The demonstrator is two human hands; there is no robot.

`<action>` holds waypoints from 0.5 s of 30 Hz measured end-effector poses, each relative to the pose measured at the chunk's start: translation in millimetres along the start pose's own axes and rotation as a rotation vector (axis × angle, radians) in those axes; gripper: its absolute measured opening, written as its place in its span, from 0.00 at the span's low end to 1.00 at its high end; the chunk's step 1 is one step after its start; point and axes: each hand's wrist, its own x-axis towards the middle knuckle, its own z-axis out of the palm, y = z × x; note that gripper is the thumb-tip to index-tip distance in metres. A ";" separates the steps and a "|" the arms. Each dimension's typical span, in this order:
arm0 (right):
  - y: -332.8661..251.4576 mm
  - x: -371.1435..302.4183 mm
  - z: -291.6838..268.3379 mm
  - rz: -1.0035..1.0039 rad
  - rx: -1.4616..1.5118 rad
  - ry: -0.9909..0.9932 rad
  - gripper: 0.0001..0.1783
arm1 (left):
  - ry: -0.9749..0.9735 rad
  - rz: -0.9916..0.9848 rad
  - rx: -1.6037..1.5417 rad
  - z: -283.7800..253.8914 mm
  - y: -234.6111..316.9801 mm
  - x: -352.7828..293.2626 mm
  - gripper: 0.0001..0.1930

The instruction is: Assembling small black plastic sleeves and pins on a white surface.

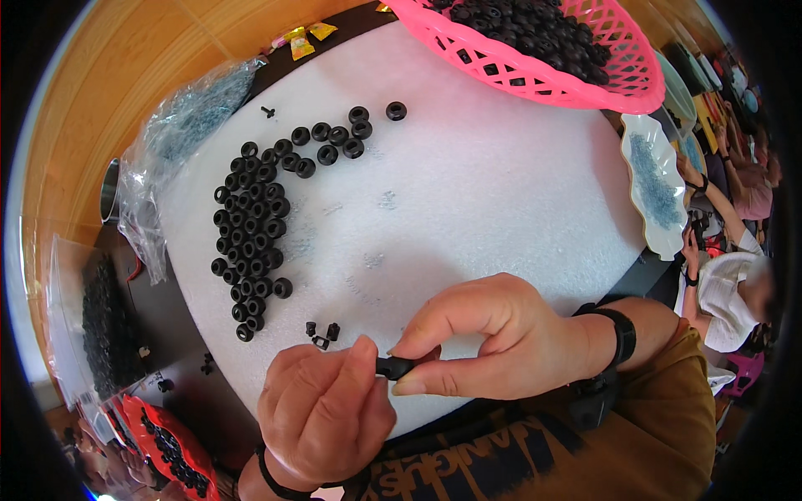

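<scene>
My left hand and my right hand meet near the front edge of a white foam sheet. Between their fingertips is a small black plastic piece, pinched from both sides; my fingers cover part of it. Just beyond my left hand lie several tiny black fittings. A large group of black ring-shaped pieces with round openings curves across the left side of the sheet, and one such ring sits apart at the far end.
A pink lattice basket heaped with black parts stands at the far right. A pale scalloped tray holds small bluish-clear bits. Clear plastic bags and a red tray flank the left side. Other people are at the right.
</scene>
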 end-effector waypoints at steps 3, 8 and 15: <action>-0.2 -0.7 0.8 0.050 0.050 -0.017 0.07 | 0.000 0.027 0.062 0.5 2.0 -1.2 0.21; 0.3 -1.8 1.4 0.128 0.184 0.003 0.07 | 0.019 0.057 0.129 6.0 4.2 -3.3 0.23; 2.6 -3.0 1.3 0.116 0.184 0.011 0.07 | 0.013 0.084 0.172 9.9 2.4 -5.5 0.25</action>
